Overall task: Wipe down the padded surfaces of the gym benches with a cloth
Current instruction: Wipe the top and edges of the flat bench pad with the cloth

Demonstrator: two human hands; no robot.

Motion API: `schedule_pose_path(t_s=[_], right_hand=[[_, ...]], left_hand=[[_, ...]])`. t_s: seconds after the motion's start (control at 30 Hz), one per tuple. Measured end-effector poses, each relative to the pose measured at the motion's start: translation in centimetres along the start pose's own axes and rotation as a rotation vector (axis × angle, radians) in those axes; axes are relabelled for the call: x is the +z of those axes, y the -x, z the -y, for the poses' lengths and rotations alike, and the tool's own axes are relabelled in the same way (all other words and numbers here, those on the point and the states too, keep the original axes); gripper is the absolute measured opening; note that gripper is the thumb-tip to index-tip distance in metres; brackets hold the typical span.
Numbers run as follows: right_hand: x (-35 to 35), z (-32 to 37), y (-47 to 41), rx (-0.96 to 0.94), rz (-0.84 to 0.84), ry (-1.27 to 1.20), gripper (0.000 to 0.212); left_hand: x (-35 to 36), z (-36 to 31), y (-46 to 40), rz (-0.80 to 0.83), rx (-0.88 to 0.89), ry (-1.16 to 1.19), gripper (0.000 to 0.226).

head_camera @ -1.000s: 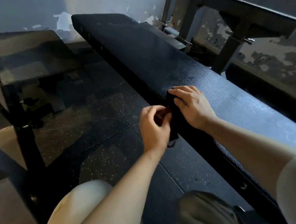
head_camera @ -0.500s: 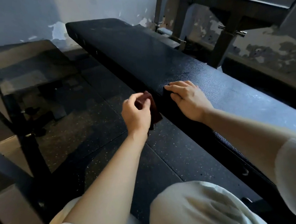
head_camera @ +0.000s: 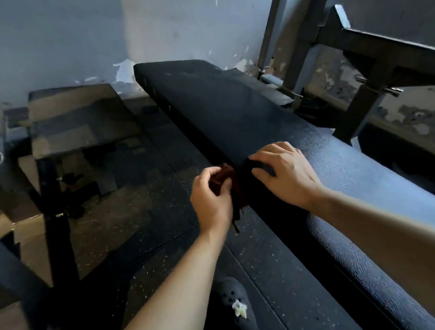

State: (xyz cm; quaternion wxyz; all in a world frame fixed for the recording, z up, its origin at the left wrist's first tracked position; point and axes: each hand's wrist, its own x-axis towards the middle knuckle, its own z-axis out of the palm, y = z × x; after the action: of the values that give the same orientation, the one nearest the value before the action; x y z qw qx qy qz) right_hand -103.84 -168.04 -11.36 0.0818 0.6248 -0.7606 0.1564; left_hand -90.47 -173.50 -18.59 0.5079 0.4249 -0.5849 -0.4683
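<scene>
Looking past my two hands, I count two padded benches: one long black bench [head_camera: 274,118] with pebbled vinyl, and a second worn pad [head_camera: 77,116] on a dark steel frame to its left. Grey steel rack posts [head_camera: 302,42] stand right of it. Speckled rubber floor [head_camera: 141,224] lies between. My left hand [head_camera: 210,196] pinches a dark red cloth [head_camera: 229,182] at the bench's near edge; my right hand [head_camera: 285,172] rests beside it, its grip loosely curved on the pad.

Dim interior; daylight enters upper right, putting a pale sheen on the bench pad [head_camera: 364,173]. Floor [head_camera: 138,244] sits in deep shadow. Wide-angle bending and soft blur at edges.
</scene>
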Motion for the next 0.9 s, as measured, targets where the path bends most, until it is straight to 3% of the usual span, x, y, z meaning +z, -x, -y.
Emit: schedule_pose_path(t_s=[0.2, 0.37, 0.57, 0.73, 0.9], right_hand=[[2.9, 0.7, -6.7, -0.027, 0.013, -0.045, 0.037], [4.4, 1.5, -12.8, -0.096, 0.029, -0.054, 0.045], [6.9, 1.9, -14.6, -0.123, 0.022, -0.059, 0.038], [7.1, 1.4, -16.8, -0.172, -0.046, -0.109, 0.026], [8.3, 2.2, -19.2, -0.146, -0.019, -0.117, 0.033]], left_hand=[[-1.0, 1.0, -2.0, 0.081, 0.160, -0.042, 0.026], [-0.5, 1.6, -10.6, -0.076, -0.015, 0.041, 0.021], [-1.1, 2.7, -7.7, 0.000, 0.201, 0.011, 0.025], [-0.1, 3.3, -15.9, -0.171, 0.022, 0.065, 0.021], [-1.2, 3.6, -10.8, -0.009, 0.205, 0.033, 0.021]])
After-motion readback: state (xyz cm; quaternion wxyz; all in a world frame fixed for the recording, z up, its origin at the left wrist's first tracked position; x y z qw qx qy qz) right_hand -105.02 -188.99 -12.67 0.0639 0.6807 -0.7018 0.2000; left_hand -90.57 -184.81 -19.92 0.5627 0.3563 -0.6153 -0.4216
